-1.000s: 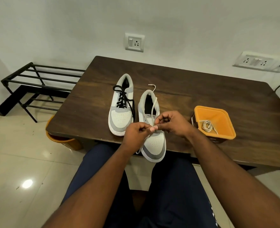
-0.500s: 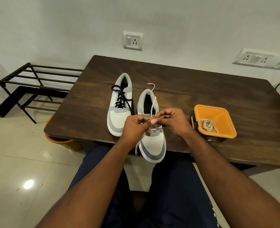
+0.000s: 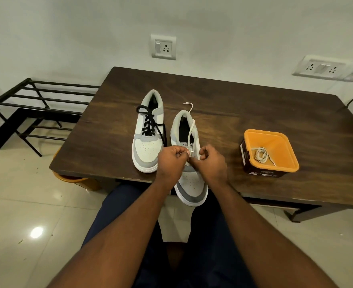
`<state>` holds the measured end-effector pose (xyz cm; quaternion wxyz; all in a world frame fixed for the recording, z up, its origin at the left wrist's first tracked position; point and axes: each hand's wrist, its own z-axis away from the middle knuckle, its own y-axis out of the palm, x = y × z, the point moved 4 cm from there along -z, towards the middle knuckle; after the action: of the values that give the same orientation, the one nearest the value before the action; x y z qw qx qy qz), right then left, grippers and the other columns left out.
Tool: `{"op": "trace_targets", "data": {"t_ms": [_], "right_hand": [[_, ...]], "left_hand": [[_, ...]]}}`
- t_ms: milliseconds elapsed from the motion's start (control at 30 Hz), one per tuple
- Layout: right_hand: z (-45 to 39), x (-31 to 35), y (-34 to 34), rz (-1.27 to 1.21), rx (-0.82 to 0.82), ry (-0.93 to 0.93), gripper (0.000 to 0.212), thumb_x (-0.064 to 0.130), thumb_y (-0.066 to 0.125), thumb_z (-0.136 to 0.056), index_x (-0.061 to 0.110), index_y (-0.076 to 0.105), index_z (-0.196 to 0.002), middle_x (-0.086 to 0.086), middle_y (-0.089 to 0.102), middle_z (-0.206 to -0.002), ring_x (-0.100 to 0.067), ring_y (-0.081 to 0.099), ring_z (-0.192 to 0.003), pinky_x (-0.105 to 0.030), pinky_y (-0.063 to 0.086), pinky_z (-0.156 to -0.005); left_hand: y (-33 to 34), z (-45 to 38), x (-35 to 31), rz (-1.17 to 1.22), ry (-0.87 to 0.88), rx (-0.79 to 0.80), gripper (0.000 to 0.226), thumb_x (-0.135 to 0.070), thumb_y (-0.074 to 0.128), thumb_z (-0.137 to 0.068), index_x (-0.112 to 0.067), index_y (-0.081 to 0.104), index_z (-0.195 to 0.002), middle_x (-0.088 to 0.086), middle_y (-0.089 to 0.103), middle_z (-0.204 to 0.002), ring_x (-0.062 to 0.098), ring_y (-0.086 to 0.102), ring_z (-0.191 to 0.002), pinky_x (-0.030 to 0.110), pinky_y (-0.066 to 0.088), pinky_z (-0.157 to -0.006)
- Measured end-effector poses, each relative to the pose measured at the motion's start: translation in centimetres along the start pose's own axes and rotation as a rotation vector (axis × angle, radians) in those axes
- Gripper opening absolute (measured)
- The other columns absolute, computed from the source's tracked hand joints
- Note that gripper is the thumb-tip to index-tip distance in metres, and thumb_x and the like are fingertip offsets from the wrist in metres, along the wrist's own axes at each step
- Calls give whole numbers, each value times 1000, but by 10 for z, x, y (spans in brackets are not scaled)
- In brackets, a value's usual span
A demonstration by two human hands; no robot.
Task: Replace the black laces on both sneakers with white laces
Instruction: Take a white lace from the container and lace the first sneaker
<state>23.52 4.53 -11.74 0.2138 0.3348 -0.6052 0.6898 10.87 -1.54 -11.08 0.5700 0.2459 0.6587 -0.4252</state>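
Left sneaker [image 3: 147, 140]: black lace [image 3: 149, 123] woven, untouched, on counter [image 3: 233, 113].
Left hand [image 3: 171, 161]: grip pinching white lace [image 3: 190, 132] end.
Right sneaker [image 3: 189, 161] overhangs counter edge; hard tug may tip it off.
Right hand [image 3: 211, 161]: grip curled at eyelets; hold unclear.
Thin limp cord may slip from grip.
Orange tub [image 3: 275, 140]: glossy plastic, spare lace [image 3: 261, 155] coiled.

Head camera looks forward and down, close over the table [image 3: 254, 113].
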Motion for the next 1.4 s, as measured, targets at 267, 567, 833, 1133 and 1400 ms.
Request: {"op": "trace_targets", "data": {"t_ms": [267, 567, 833, 1133, 1400], "right_hand": [[17, -5, 3, -247, -164, 128, 17, 29, 69, -85, 15, 76, -77, 3, 70, -70, -12, 63, -66, -24, 46, -59], [16, -18, 9, -627, -119, 233, 8, 14, 74, -82, 12, 77, -89, 0, 75, -79, -16, 72, -78, -36, 59, -76], [16, -22, 14, -697, -139, 307, 7, 14, 72, -83, 8, 77, -85, -1, 75, -79, -17, 72, -76, -33, 58, -74], [18, -23, 13, -766, -112, 352, 13, 14, 74, -82, 5, 76, -91, -4, 75, -83, -17, 71, -78, -30, 58, -75], [19, -25, 16, -790, -86, 348, 11, 15, 70, -86, 7, 76, -91, -4, 75, -82, -17, 71, -77, -34, 59, -77]], "left_hand": [[6, -7, 0, -302, 91, 135, 14, -20, 56, -92, -16, 70, -89, -2, 68, -76, 17, 63, -72, 35, 54, -69], [18, -2, 1, -385, 61, 190, 14, -28, 50, -92, -21, 59, -83, 1, 66, -77, 26, 62, -75, 44, 54, -71], [21, 0, -1, -455, 145, 209, 13, -24, 47, -93, -16, 51, -84, 5, 60, -85, 28, 56, -79, 45, 48, -71], [23, 3, -1, -618, 211, 207, 17, -25, 41, -99, -11, 49, -100, 8, 56, -98, 33, 57, -83, 39, 38, -66], [24, 5, 2, -548, 231, 172, 18, -23, 38, -103, -11, 49, -95, 3, 50, -91, 27, 54, -81, 34, 35, -65]]}}
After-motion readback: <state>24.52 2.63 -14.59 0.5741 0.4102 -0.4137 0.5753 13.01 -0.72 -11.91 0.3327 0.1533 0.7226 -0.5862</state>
